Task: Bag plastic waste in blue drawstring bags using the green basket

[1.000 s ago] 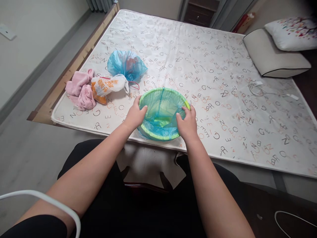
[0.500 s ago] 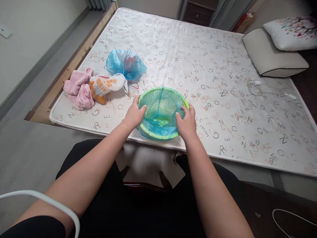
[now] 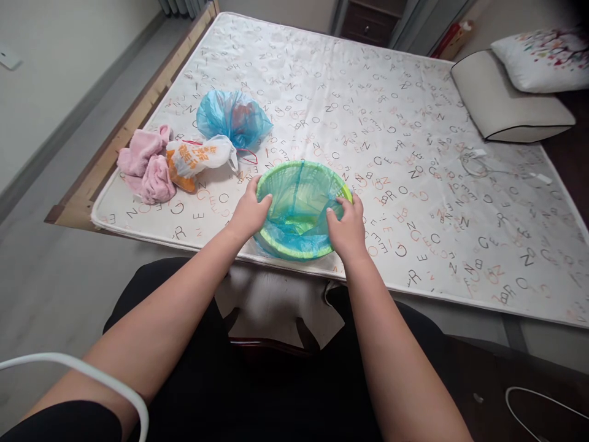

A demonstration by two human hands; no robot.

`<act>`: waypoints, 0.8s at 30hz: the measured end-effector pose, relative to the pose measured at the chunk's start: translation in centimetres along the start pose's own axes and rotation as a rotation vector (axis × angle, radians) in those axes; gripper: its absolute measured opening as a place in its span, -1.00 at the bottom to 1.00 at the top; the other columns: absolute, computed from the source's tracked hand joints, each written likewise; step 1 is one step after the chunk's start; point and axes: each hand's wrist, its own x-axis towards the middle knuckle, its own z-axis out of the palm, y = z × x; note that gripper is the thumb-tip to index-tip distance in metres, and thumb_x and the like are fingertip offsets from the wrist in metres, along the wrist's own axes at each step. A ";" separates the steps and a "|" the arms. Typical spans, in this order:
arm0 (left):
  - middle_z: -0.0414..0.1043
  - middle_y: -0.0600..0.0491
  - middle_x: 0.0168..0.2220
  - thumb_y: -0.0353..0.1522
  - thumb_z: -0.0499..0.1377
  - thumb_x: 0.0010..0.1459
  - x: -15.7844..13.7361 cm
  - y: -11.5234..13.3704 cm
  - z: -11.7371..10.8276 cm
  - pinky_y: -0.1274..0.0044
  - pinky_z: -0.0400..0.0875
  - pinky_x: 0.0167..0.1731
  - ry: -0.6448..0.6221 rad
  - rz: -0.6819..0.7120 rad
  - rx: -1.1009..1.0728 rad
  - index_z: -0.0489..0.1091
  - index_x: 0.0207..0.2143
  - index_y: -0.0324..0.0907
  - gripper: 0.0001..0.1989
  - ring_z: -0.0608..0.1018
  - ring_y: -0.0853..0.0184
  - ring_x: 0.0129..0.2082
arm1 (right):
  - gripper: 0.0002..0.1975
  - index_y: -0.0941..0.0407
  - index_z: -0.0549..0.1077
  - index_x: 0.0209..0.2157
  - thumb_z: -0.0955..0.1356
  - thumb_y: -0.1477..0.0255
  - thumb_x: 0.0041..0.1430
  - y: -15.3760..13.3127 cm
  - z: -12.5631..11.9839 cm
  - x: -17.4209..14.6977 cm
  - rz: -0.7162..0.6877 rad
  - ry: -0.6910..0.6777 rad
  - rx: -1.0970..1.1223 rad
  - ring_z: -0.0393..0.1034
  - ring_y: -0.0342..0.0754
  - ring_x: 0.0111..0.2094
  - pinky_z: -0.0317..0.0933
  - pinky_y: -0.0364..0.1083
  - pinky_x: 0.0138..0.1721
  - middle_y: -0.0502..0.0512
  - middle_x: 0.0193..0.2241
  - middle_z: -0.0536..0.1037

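A round green plastic basket stands at the front edge of the mattress, lined with a thin blue plastic bag that is folded over its rim. My left hand grips the left side of the rim, thumb on top near the inside and fingers around the outside. On the right side, my right hand holds the rim and the bag, its fingertips reaching over the edge. The basket's green bottom shows through the bag.
Left of the basket lie a tied blue bag with something reddish inside, a white bag with orange print and a pink cloth. A cable, a beige cushion and a patterned pillow are on the right of the mattress.
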 end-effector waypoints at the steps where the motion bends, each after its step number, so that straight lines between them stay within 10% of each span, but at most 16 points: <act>1: 0.33 -0.11 0.33 -0.29 0.16 0.22 0.0 0.0 0.0 0.17 0.19 0.37 -0.002 -0.003 -0.002 0.17 0.39 -0.10 -0.31 0.38 0.04 0.33 | -0.50 0.12 0.43 0.17 0.29 0.24 0.25 0.0 0.0 0.0 0.002 -0.001 0.003 0.00 0.22 0.46 0.00 0.27 0.41 0.31 0.46 0.04; 24: 0.28 -0.08 0.36 -0.30 0.16 0.23 0.2 -0.4 0.2 0.22 0.11 0.41 0.008 0.024 -0.020 0.18 0.38 -0.10 -0.34 0.29 0.08 0.40 | -0.52 0.11 0.43 0.15 0.30 0.24 0.25 0.0 0.0 0.1 -0.002 0.003 0.019 0.00 0.22 0.45 0.01 0.28 0.40 0.32 0.46 0.04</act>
